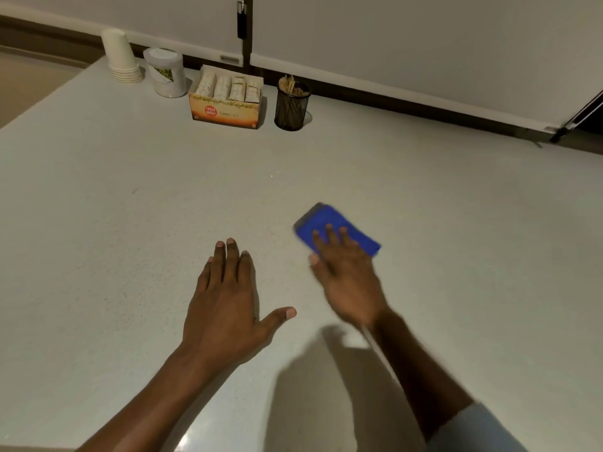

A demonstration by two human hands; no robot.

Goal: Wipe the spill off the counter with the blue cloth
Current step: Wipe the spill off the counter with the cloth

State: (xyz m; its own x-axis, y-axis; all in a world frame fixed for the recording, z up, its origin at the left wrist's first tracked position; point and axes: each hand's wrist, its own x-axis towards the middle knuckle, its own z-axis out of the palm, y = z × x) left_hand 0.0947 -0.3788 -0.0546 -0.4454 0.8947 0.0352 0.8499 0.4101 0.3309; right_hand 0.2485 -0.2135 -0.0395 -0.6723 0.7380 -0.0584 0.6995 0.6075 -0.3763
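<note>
counter (424, 197) open all round, box (225, 109), mesh cup (291, 107) far back

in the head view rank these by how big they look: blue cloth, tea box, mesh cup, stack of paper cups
1. tea box
2. blue cloth, nearer the camera and half under the right hand, so unsure
3. stack of paper cups and mesh cup: look alike

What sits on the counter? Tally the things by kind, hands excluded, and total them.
Folded blue cloth: 1
Stack of white paper cups: 1
White round canister: 1
Orange cardboard box of sachets: 1
Black mesh holder of wooden sticks: 1
Total: 5
</note>
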